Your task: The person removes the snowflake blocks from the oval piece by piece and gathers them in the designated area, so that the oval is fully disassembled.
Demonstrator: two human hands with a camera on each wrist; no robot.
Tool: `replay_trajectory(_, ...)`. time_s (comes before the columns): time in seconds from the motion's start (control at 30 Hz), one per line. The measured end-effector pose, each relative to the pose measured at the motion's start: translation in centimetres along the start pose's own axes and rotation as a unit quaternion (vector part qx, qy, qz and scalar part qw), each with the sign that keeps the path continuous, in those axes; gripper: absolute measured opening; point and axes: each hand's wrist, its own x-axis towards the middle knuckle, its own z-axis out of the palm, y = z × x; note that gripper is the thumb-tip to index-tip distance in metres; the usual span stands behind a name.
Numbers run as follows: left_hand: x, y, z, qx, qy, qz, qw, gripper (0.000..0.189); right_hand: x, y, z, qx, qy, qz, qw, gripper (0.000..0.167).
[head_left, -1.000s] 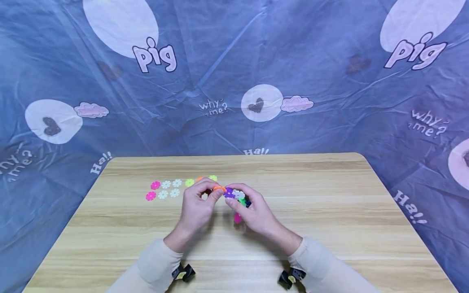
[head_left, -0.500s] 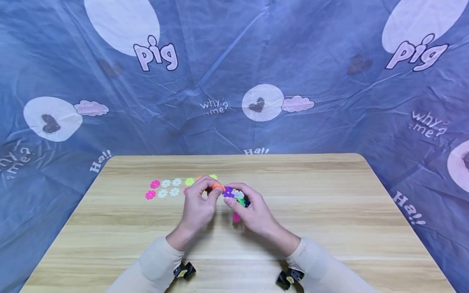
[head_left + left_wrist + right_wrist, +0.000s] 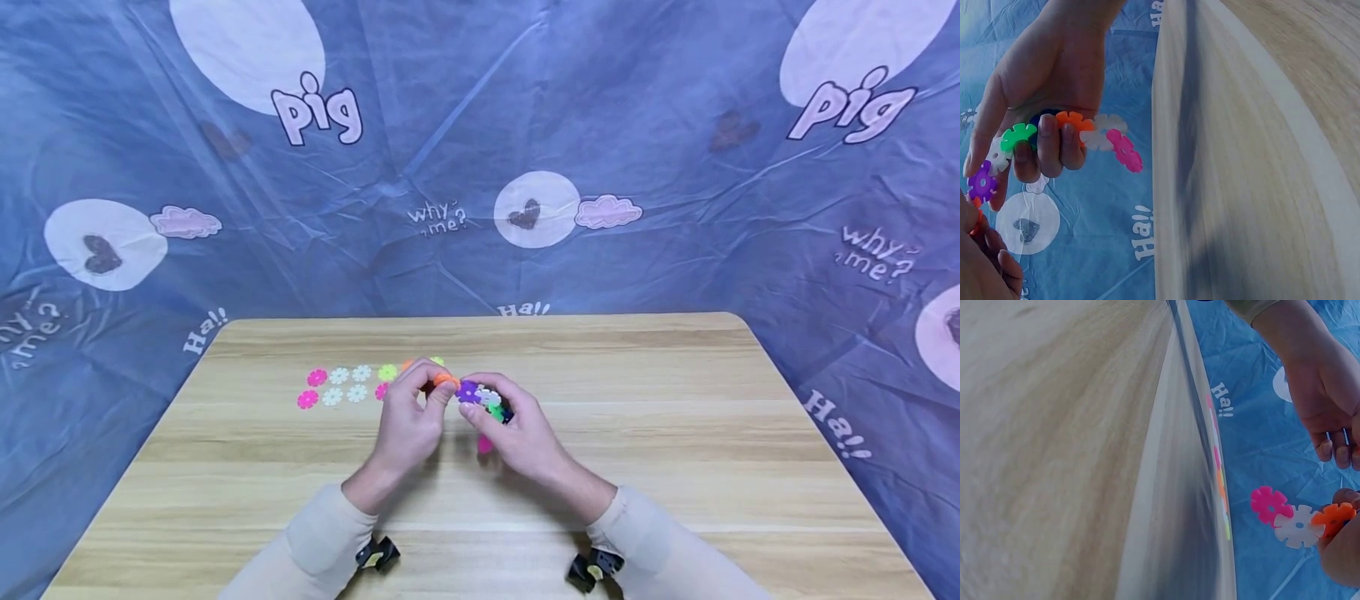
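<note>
Above the table, my left hand (image 3: 408, 417) pinches an orange snowflake disc (image 3: 447, 380) between thumb and fingers. This disc meets the purple disc (image 3: 469, 392) at the end of a chain of linked notched discs. My right hand (image 3: 521, 425) holds the chain, its thumb and index finger at the purple disc. Beyond the purple come a white disc (image 3: 999, 155), a green disc (image 3: 1019, 135) and a dark blue one, mostly hidden by fingers. In the left wrist view, another orange disc (image 3: 1074, 120), white discs and a pink disc (image 3: 1125, 150) hang past the curled fingers.
Loose discs lie in two rows left of the hands: pink (image 3: 317, 377), white (image 3: 340, 375) and yellow (image 3: 387, 372) among them. Some are partly behind my left hand. A blue printed cloth (image 3: 450, 275) hangs behind the wooden table (image 3: 247, 467).
My left hand has shifted slightly right and tilted the orange disc, uncovering a pink disc on the table behind it. The right hand stays nearly still on the chain.
</note>
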Motion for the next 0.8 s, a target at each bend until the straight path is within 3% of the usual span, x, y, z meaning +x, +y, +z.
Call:
replay_trajectory(0.43,0.0,0.1,-0.8,-0.029,-0.036,-0.072,0.9963,0.01,0.0,-0.2,-0.3,0.002,0.004,0.002,1.0,0.041)
replay_trajectory(0.8,0.5,0.0,-1.5,-0.032,-0.032,-0.079,0.9958,0.015,0.0,-0.2,-0.4,-0.02,0.011,-0.007,0.9997,0.041)
